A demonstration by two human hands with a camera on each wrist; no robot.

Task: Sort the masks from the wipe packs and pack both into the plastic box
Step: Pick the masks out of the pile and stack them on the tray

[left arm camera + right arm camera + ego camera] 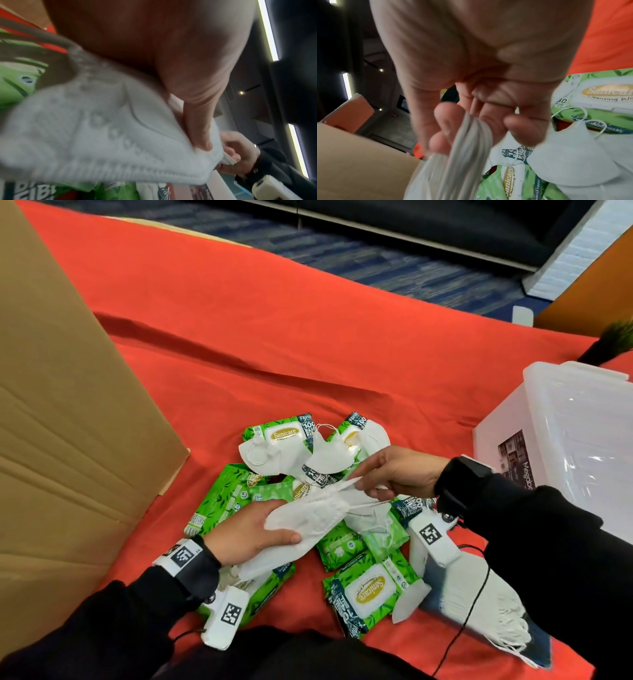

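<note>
A large brown cardboard sheet (58, 412) leans along the left of the tabletop, which is covered by a wrinkled orange-red cloth (274, 337). At the right edge stands the translucent plastic box (561, 419) with a dark label on its near wall; nothing inside it can be made out. Near the front right lies a stack of folded white masks (479, 607), apart from the main pile. In the middle of the cloth sits a heap of green wipe packs (370, 594) printed with leaves and a gold oval logo, several loose white masks (260, 453) lying across the far ones with their ear loops trailing. Above this heap both hands share a bundle of folded white face masks (308, 518). The left hand (246, 532) grasps its near end, thumb pressed on top and fingers underneath. The right hand (397, 474) pinches the far end of the bundle between thumb and forefingers, the remaining fingers curled in, as the right wrist view shows. Both wrists carry black bands with white tagged camera housings.
</note>
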